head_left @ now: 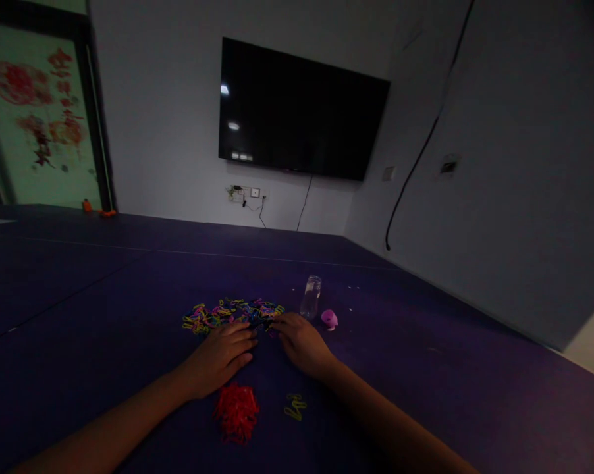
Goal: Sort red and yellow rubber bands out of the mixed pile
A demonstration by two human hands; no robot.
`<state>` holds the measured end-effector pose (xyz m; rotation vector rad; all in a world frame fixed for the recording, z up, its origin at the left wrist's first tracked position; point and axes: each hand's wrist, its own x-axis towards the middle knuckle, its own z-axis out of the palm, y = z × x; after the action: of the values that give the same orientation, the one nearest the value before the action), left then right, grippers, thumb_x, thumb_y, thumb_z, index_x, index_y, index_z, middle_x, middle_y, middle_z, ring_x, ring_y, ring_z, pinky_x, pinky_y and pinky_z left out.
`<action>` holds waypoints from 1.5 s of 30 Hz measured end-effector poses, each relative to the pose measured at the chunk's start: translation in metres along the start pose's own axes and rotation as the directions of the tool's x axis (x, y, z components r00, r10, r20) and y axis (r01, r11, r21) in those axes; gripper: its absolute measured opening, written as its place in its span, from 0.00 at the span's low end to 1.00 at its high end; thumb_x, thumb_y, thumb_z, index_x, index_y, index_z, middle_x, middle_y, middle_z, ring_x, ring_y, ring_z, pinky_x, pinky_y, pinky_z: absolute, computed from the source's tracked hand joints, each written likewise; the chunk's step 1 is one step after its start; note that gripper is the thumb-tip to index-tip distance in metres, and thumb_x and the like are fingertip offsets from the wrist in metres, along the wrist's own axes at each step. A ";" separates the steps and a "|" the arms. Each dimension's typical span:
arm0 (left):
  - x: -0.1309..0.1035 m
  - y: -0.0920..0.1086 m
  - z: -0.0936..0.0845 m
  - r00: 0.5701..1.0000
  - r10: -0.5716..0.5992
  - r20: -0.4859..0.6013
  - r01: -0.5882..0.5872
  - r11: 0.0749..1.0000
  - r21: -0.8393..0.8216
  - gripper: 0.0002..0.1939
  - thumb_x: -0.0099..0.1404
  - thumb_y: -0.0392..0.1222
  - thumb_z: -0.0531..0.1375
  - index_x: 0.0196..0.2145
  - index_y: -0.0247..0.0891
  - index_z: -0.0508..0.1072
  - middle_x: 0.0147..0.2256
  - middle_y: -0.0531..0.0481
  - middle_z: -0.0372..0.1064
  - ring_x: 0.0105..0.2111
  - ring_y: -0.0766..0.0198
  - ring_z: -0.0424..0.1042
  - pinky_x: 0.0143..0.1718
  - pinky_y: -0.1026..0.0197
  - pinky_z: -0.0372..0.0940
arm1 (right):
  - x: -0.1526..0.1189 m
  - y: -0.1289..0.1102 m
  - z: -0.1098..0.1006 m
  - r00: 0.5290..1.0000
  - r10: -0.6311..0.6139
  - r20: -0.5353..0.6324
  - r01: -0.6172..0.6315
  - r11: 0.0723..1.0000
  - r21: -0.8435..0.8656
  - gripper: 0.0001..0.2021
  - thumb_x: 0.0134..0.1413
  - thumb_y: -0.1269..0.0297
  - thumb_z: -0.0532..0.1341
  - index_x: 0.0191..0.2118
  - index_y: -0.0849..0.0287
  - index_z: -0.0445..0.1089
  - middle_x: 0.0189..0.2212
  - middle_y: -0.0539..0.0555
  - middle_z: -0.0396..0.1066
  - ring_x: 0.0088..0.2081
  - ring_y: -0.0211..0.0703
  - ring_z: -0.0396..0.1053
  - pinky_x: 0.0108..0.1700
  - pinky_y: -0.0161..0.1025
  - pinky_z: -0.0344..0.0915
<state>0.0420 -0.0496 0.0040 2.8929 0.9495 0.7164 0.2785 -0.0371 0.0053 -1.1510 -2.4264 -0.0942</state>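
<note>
Toward the bench's near edge, the open left hand and curled right hand, its grip unclear, meet at mixed loops; red loops lie nearer. Handling such small pieces calls for fingertip pinching.

red chars on l. glass door, too blurry to read w/ certainty.

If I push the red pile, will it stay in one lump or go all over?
The red pile would probably spread out, because it looks like many small loose pieces. A few might drag along together, since they overlap and poke every which way. It'd likely feel light for its size, as the pieces look thin with gaps between them.
</note>
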 end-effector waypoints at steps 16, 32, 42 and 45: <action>-0.002 -0.007 0.010 0.976 -0.188 -0.109 0.197 0.977 0.080 0.17 0.69 0.46 0.49 0.46 0.38 0.73 0.49 0.44 0.70 0.52 0.53 0.65 0.53 0.47 0.58 | -0.003 -0.009 0.003 0.999 0.029 0.046 -0.031 0.999 0.037 0.17 0.55 0.75 0.51 0.48 0.61 0.70 0.51 0.58 0.66 0.54 0.46 0.60 0.56 0.44 0.56; -0.002 -0.012 -0.004 0.887 -0.296 -0.354 0.354 0.929 0.109 0.13 0.64 0.39 0.50 0.40 0.39 0.73 0.42 0.45 0.73 0.43 0.52 0.70 0.46 0.47 0.63 | -0.003 -0.007 0.003 0.999 -0.010 0.036 0.008 0.998 0.055 0.18 0.55 0.76 0.51 0.49 0.60 0.69 0.52 0.58 0.65 0.53 0.45 0.61 0.55 0.43 0.57; -0.015 -0.050 -0.013 0.603 -0.669 -0.434 0.738 0.675 -0.015 0.15 0.54 0.40 0.58 0.41 0.38 0.69 0.40 0.43 0.71 0.41 0.50 0.71 0.38 0.54 0.66 | -0.003 -0.006 0.005 1.000 -0.012 0.029 0.010 0.996 0.085 0.18 0.55 0.76 0.51 0.48 0.60 0.69 0.50 0.58 0.67 0.51 0.46 0.63 0.53 0.43 0.59; -0.014 -0.049 -0.007 0.670 -0.621 -0.407 0.684 0.730 0.012 0.17 0.52 0.42 0.59 0.42 0.38 0.68 0.41 0.43 0.71 0.41 0.50 0.71 0.41 0.52 0.66 | -0.003 -0.006 0.005 0.999 -0.008 0.039 0.005 0.998 0.067 0.18 0.55 0.76 0.51 0.48 0.60 0.69 0.50 0.58 0.67 0.51 0.45 0.64 0.53 0.43 0.59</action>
<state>0.0016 -0.0179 -0.0026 2.2319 2.0318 1.1581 0.2737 -0.0413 0.0002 -1.1254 -2.4482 0.0082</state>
